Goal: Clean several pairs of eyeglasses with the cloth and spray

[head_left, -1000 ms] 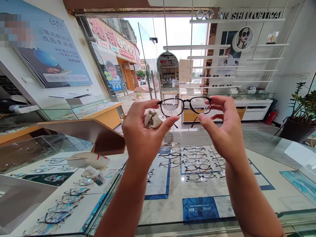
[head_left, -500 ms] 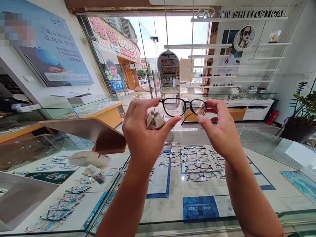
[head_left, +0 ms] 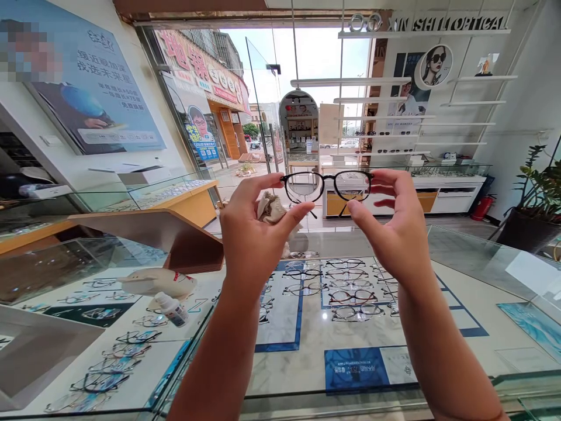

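Observation:
A pair of black-framed eyeglasses (head_left: 328, 177) is held up level above the glass counter, its temples pointing away and down. My left hand (head_left: 258, 228) grips the frame's left end by the fingertips, with the thumb below the lens. Tucked in that same palm is a crumpled beige cloth (head_left: 270, 209). My right hand (head_left: 394, 228) has its fingers at the frame's right end and its thumb near the lower rim of the right lens. Under the glass, between my forearms, lie rows of eyeglasses (head_left: 352, 297).
On the left counter stand a small white bottle (head_left: 172, 309) and a beige pouch-like thing (head_left: 158, 282). A brown wooden panel (head_left: 175, 234) juts in behind them. A blue-and-white card (head_left: 357, 369) lies near the front edge. An arched mirror (head_left: 301, 128) stands beyond the counter.
The eyeglasses have turned to face more squarely and sit more level, their right end now higher and further right. Both hands have shifted slightly with them.

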Demonstrator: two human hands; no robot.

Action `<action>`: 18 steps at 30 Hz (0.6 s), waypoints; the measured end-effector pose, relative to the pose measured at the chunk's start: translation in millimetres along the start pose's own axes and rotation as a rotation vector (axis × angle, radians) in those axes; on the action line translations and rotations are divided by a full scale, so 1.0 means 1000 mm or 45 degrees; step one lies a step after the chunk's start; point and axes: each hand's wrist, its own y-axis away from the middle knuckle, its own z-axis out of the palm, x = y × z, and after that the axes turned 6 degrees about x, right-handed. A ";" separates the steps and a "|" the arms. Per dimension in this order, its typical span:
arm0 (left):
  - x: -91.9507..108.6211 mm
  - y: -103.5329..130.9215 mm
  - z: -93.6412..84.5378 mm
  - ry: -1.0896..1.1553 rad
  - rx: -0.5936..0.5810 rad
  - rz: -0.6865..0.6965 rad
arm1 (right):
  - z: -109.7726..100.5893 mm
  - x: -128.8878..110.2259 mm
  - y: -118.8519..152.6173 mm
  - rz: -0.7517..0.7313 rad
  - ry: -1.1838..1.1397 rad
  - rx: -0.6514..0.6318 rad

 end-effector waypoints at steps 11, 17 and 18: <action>0.003 -0.004 0.003 0.115 -0.156 -0.281 | -0.002 -0.009 0.000 -0.283 0.069 0.216; 0.003 -0.004 0.003 0.114 -0.149 -0.282 | -0.002 -0.009 0.001 -0.241 0.070 0.194; 0.003 -0.004 0.003 0.108 -0.145 -0.274 | -0.002 -0.008 0.001 -0.232 0.070 0.191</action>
